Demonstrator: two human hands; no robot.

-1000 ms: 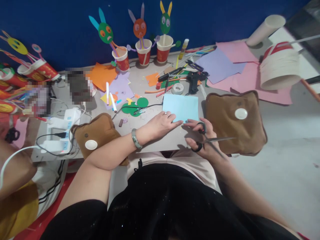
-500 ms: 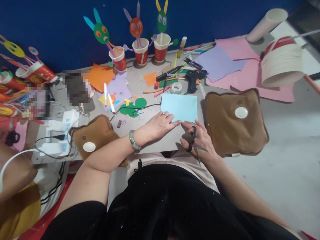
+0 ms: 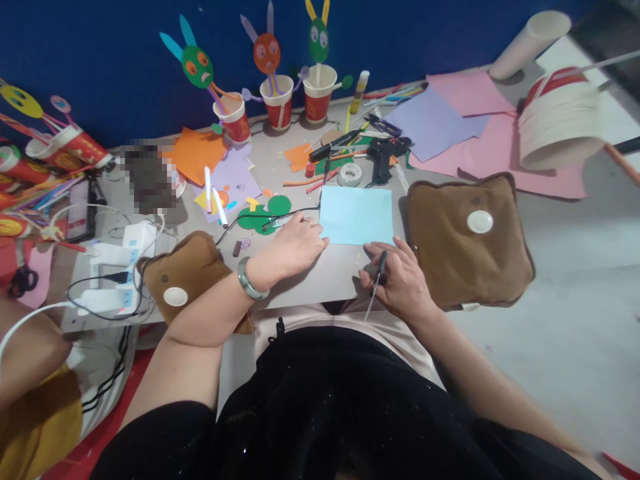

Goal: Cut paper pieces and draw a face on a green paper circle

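A light blue sheet of paper lies flat on the table in front of me. My left hand, with a ring and a green bangle, is at the sheet's lower left corner, its fingers bent and its thumb tip on the corner. Scissors with dark handles hang in my right hand, their blades pointing down towards my lap. The fingertips of that hand reach the sheet's lower right corner. Left of the sheet are green paper circles and a hair-clip-like metal piece on a black cord.
Brown plush pouches lie right and left of me. Behind the sheet are a black glue gun and a tape roll. Paper cups with paper-faced figures stand at the back. A power strip with cords is at left.
My left hand has slid left, off the lower middle of the blue sheet to its left corner. The scissors in my right hand have turned, blades now tilting down and left.
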